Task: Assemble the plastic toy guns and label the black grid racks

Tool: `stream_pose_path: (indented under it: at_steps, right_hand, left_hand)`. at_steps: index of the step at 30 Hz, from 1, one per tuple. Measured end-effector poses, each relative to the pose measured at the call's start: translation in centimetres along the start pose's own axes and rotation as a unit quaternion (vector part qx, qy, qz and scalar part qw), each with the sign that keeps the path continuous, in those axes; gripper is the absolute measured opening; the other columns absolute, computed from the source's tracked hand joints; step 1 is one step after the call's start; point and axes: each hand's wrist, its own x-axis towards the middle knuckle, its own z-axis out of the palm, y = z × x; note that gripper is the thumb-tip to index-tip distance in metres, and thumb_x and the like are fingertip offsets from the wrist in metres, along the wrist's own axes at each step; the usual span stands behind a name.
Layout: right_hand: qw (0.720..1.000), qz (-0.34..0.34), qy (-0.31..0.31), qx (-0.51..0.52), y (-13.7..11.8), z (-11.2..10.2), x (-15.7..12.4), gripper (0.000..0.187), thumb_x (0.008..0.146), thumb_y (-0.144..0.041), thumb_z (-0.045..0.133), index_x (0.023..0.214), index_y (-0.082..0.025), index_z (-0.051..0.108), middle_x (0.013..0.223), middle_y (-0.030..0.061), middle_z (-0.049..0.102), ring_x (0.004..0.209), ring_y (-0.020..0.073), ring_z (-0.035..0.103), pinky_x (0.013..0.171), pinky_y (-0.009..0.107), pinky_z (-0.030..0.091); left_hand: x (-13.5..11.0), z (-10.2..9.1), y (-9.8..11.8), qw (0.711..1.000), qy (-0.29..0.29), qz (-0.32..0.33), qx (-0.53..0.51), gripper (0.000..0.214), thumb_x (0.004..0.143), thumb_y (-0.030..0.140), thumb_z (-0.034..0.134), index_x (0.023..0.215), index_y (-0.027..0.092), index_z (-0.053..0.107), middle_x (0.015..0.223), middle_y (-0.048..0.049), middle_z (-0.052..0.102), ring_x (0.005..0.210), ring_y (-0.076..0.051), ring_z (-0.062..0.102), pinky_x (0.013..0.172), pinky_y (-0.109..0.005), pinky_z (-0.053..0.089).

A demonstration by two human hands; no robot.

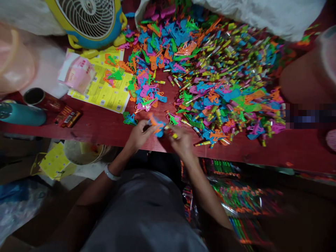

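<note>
A fan (89,17) stands at the desk's (99,126) far left corner, with printed sheets (105,91) before it and a packet (78,75) on their left part. Further left, at the near edge, a can (35,97) stands behind a lying bottle (22,113). A heap of plastic pieces (223,77) covers the middle and right, and a sack (262,14) lies behind it. At the near edge the left hand (139,134) and right hand (182,140) hold a plastic piece (157,126) between them. A bucket (81,152) sits below the desk, to the left.

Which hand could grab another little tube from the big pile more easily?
Probably the right. The right hand sits beside the big pile, tubes lying just past it; the left hand is farther off, holding the blue piece.
</note>
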Motion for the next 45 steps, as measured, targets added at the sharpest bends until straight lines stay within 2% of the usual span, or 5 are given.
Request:
stream_pose_path:
  at_steps: [7,13,21,28,45]
  right_hand:
    - [0.909,-0.046,0.331,-0.248,1.4,-8.2,4.3,0.043,0.097,-0.034,0.060,0.139,-0.024,0.063,0.141,0.0172,0.061,0.132,0.0362,0.056,0.111,0.062,0.042]
    - [0.995,-0.081,0.044,-0.044,-1.4,1.3,3.5,0.041,0.098,-0.019,0.050,0.135,-0.027,0.065,0.122,0.0105,0.068,0.118,0.0264,0.063,0.105,0.048,0.053]
    - [0.973,-0.022,-0.210,-0.096,-2.6,6.5,4.5,0.042,0.093,-0.010,0.054,0.130,-0.026,0.065,0.117,0.0077,0.060,0.095,0.0191,0.061,0.081,0.030,0.053]
    - [0.986,0.034,-0.154,-0.048,-2.3,6.1,3.2,0.019,0.092,-0.027,0.066,0.108,-0.018,0.060,0.111,0.0130,0.062,0.095,0.0240,0.061,0.084,0.037,0.051]
    - [0.954,0.132,-0.122,0.242,-2.6,4.5,1.5,0.039,0.092,-0.062,0.062,0.102,-0.024,0.062,0.082,0.0006,0.068,0.072,0.0170,0.065,0.073,0.032,0.054]
  left_hand:
    - [1.8,-4.6,-1.7,0.891,0.288,0.027,0.350,0.039,0.082,0.045,0.076,0.103,0.016,0.061,0.131,-0.0231,0.056,0.135,-0.041,0.043,0.114,-0.061,0.032]
    - [1.1,-2.7,-3.1,0.910,0.168,0.047,0.375,0.038,0.074,0.020,0.076,0.111,0.020,0.064,0.133,-0.0179,0.060,0.129,-0.041,0.049,0.108,-0.060,0.037]
    - [1.3,-3.9,-3.6,0.950,0.013,0.141,0.279,0.035,0.062,0.004,0.062,0.090,0.024,0.067,0.116,-0.0076,0.070,0.116,-0.030,0.060,0.110,-0.049,0.044]
    - [-0.1,-3.5,-4.2,0.965,0.195,0.078,0.161,0.039,0.076,0.029,0.077,0.111,0.019,0.064,0.116,-0.0144,0.066,0.113,-0.030,0.062,0.104,-0.049,0.049]
    - [-1.0,-0.6,-0.7,0.985,0.076,-0.026,-0.153,0.028,0.073,0.042,0.081,0.084,0.017,0.074,0.077,-0.0002,0.074,0.072,-0.016,0.065,0.074,-0.029,0.052]
